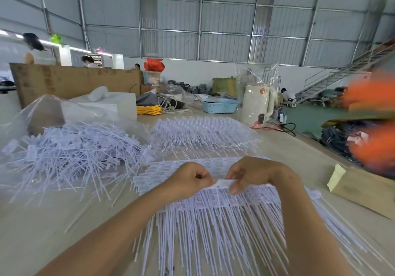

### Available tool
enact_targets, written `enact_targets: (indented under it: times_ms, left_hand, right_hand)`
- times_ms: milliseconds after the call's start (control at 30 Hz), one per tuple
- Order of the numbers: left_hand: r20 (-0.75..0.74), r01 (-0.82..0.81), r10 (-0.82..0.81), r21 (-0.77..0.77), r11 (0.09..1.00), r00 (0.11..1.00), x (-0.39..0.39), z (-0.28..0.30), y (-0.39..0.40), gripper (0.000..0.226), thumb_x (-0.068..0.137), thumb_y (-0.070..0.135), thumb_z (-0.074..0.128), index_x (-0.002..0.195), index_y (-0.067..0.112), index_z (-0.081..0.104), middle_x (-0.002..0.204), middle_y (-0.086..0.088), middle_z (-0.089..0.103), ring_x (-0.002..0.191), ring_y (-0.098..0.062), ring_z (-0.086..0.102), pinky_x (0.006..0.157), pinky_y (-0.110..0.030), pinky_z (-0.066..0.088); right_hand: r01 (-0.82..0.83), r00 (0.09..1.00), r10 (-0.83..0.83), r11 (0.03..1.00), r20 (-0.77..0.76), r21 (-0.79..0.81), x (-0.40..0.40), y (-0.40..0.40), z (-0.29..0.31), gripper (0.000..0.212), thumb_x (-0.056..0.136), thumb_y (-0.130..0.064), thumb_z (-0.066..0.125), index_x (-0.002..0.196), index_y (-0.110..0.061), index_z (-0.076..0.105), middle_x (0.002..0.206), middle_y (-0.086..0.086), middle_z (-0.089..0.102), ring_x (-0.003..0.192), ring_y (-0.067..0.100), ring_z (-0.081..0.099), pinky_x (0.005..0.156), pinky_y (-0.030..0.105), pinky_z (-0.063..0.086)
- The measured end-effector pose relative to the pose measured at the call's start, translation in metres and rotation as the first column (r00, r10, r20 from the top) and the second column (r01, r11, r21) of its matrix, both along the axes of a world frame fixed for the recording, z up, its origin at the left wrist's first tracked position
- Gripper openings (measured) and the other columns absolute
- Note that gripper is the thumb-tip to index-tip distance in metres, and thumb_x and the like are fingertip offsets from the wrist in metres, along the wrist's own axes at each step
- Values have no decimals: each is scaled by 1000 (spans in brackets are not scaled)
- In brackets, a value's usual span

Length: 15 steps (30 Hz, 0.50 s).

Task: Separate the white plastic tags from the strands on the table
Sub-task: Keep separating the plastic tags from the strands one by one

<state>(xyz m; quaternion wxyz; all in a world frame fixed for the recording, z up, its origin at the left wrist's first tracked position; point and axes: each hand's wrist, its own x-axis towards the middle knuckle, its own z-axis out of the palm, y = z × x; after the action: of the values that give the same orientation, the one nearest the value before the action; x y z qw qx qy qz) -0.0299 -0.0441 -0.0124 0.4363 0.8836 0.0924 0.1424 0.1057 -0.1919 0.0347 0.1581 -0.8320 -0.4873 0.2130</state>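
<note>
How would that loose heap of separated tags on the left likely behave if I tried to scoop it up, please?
The loose heap would probably shed pieces: its thin strands cross at all angles, unbound. It looks light, being slim plastic. The strands lie straight rather than drooping, so likely springy, and may snag the clear plastic sheet around them.
</note>
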Motion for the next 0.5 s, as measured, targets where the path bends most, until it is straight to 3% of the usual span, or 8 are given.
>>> enact_targets:
  times_ms: [67,167,267,400,500]
  left_hand:
    - [66,12,1,-200,980,998,0,1,-3,18,93,17,59,80,5,58,71,-10,60,56,-15,62,51,-15,45]
    - [209,79,45,-547,833,977,3,7,-9,11,96,12,52,86,7,55,74,-10,71,61,-16,70,53,-19,53]
    - [345,101,163,-633,768,924,5,15,-3,13,97,14,49,88,7,55,69,-8,72,53,-15,66,48,-20,50]
    - [410,-50,357,-595,802,839,2,17,15,14,96,14,54,84,8,56,57,-4,68,41,-11,57,40,-18,41]
    - [330,-123,430,-657,744,840,4,9,23,15,94,14,57,83,6,61,54,-5,66,39,-10,54,38,-18,39]
  right_hand:
    - [26,998,-31,997,57,78,-6,-5,13,17,70,-21,80,84,-22,69,75,-5,61,73,10,54,71,25,40]
    - [44,956,-103,976,276,212,-23,-4,38,19,67,-28,82,80,-24,69,68,-18,47,63,0,42,59,23,30]
    - [-21,861,-101,972,498,234,-40,8,56,23,66,-43,78,81,-33,65,70,-21,45,64,-6,42,61,26,32]
    - [-64,937,-45,953,346,296,-41,35,47,13,78,-32,73,84,-25,64,56,-18,58,49,3,57,68,32,49]
    - [-54,971,-41,923,237,381,-30,53,19,12,83,-17,69,95,-13,69,77,-2,60,70,17,58,78,33,48]
